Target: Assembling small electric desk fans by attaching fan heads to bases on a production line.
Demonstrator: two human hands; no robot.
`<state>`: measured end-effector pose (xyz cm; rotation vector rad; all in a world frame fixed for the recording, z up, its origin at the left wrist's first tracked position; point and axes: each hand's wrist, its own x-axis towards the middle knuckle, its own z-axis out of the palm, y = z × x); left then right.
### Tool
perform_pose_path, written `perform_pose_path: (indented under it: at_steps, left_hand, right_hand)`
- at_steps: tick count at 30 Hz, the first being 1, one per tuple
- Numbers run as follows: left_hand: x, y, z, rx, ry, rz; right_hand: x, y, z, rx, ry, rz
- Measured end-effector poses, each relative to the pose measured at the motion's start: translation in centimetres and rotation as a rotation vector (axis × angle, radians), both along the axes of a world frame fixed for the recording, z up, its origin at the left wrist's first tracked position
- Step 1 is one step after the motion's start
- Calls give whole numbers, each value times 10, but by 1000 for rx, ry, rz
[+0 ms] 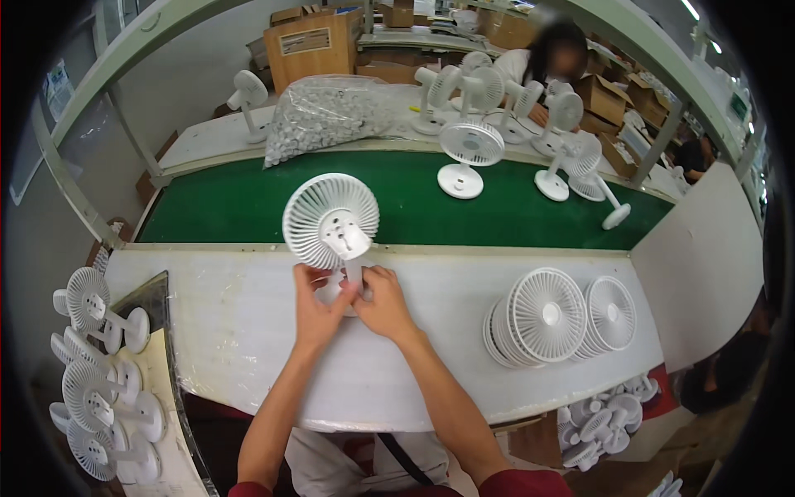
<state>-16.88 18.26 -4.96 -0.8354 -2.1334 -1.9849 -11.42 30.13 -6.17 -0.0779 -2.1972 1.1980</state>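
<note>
Right now, the white plastic fan with a round ribbed head [331, 219] is over the white worktop [240, 331], beside the green belt [224, 207]. The left hand [317, 315] pinches around its lower stem; the right hand [384, 303] curls alongside, grip unclear. Looking top-heavy, it could tip if that pinch slackened.
</note>
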Motion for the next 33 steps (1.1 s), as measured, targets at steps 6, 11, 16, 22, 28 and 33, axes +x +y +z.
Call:
perform_pose_path:
  at_steps: [6,11,16,22,28,33]
  left_hand:
    - [-23,17,3,13,-106,-222]
    - [-21,7,-2,116,-237,-335]
    - [-30,-13,-19,13,-30,-246]
    - [-20,-8,-20,-101,-174,-224]
    - [-24,-1,-26,-264,-63,-200]
    - [-23,-2,-8,-249,116,-222]
  right_hand:
    - [-5,1,-2,23,53,-57]
    - [0,-3,6,63,97,45]
    - [4,7,7,-652,87,295]
    - [3,16,31,-1004,124,345]
    - [-9,15,39,-1125,168,393]
    - [-3,28,45,-991,155,453]
